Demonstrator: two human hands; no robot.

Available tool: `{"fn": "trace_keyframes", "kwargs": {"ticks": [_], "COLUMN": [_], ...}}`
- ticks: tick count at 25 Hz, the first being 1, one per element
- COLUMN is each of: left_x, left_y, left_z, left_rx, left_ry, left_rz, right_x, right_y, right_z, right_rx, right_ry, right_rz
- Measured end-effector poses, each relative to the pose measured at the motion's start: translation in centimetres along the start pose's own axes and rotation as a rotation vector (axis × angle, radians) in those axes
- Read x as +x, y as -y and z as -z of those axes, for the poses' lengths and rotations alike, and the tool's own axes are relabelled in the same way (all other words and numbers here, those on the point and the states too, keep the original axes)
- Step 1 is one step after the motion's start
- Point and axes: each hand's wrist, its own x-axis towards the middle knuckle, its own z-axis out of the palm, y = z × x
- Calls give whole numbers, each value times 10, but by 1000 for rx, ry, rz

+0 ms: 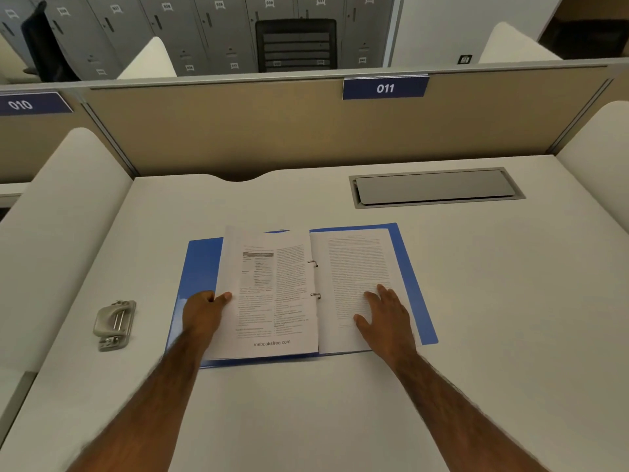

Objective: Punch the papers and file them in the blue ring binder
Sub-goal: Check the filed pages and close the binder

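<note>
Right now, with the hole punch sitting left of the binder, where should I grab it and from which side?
Probably from above, with the left hand, which is nearest once it lets go of the pages. The hole punch lies flat, lever up, long sides running away from you, so pinch across its narrow width at the middle.

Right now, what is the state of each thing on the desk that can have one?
blue ring binder: open, flat on the desk.
rings: stand between the pages; closed or not, cannot tell.
left pages: edge gripped by the left hand.
right pages: flat under the right hand.
hole punch: untouched, left of the binder.
cable hatch: lid shut.
</note>
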Motion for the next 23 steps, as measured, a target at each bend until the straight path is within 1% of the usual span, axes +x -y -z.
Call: {"fn": "trace_keyframes", "kwargs": {"ticks": [2, 7, 12, 17, 19, 23], "left_x": [2, 1, 1, 0, -2, -2], "left_y": [-2, 0, 5, 7, 8, 6], "left_z": [-3, -5, -6, -9, -11, -15], "left_rx": [13, 66, 113, 157, 175, 194], "left_ry": [-3, -81, -82, -88, -110, -191], "left_rz": [-8, -47, -45, -81, -83, -55], "right_x": [-1, -1, -4, -4, -7, -11], "right_y": [0, 1, 2, 4, 4, -1], "right_z": [-1, -1, 1, 1, 1, 7], "right_rx": [1, -7, -2, -5, -23, -54], "right_ry": [-3, 3, -10, -21, -57, -132], "right_rz": [0, -2, -2, -15, -83, -352]}}
